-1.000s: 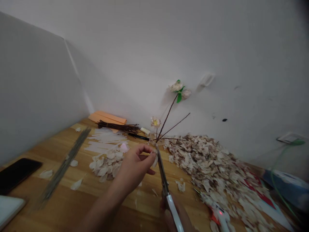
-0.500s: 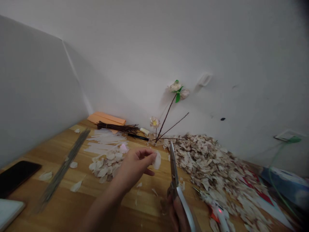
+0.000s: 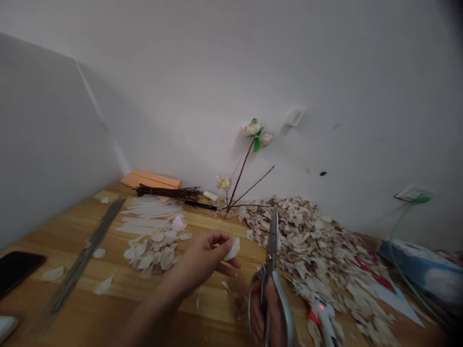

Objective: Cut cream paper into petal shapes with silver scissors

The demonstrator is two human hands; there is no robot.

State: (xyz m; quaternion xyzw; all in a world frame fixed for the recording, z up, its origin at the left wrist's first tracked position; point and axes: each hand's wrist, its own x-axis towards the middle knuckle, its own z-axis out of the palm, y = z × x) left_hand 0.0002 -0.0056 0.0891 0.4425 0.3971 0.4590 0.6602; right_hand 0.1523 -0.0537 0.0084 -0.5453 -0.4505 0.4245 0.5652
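Between thumb and forefinger, my left hand (image 3: 208, 258) pinches a pale, thin petal (image 3: 233, 248). Closed around the handles of a large pair of scissors (image 3: 272, 246) is my right hand (image 3: 265, 308); the blades point up and away and look nearly together. A gap separates the blades from the petal. Left of my left hand lies a small heap of whitish petals (image 3: 155, 250). A much larger pile of dried petals (image 3: 318, 241) spreads beyond and to the right of the scissors.
A stem with flowers (image 3: 240, 173) stands by the wall. Behind lie brown sticks (image 3: 166, 192), an orange sheet (image 3: 152, 178), a black pen (image 3: 200, 205) and white strips (image 3: 144, 209). Thin wires (image 3: 87, 255) and a phone (image 3: 20, 270) are left; a glue gun (image 3: 325, 315) with a red light is right.
The view has shifted slightly right. The scissors have moved right in the picture and away from the petal, and their handles show more. The petal in my left hand has turned.
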